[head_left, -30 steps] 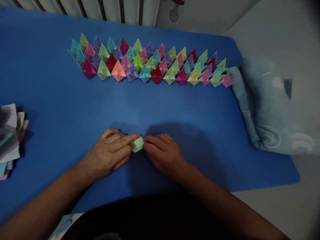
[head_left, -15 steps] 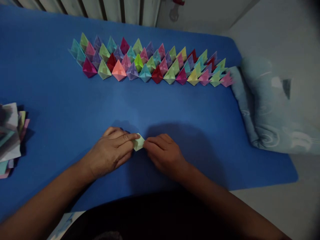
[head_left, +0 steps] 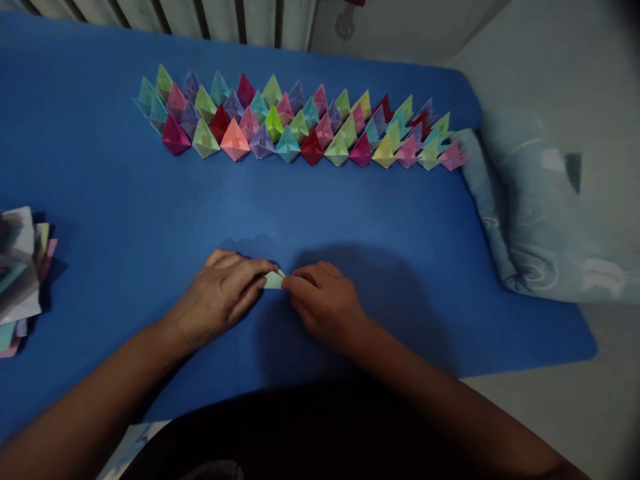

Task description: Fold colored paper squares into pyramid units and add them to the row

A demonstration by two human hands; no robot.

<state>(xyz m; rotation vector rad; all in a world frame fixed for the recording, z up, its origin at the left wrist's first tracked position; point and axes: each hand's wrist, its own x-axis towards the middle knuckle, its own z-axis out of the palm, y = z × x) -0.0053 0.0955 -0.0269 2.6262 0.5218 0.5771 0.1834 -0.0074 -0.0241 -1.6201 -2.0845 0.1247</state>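
A small piece of folded pale green paper [head_left: 273, 281] lies between my two hands, low over the blue surface [head_left: 210, 207]. My left hand [head_left: 225, 287] pinches its left side, the forefinger along the upper edge. On the right end, the fingertips of my right hand [head_left: 324, 297] are closed. Part of the paper is hidden under the fingers. Farther back stand rows of folded paper boats [head_left: 261, 141] in pink, red, green, blue, purple and yellow, away from both hands.
At the left edge sits a stack of loose paper sheets [head_left: 23, 267] in several colours. A folded grey-blue blanket [head_left: 520, 220] lies along the right side. Behind the blue surface are white slats [head_left: 225, 23].
The green paper showed a wider, diamond-like face before; now it appears as a lower, narrower shape with a straight bottom edge. Both hands stay on it. The view has shifted slightly.
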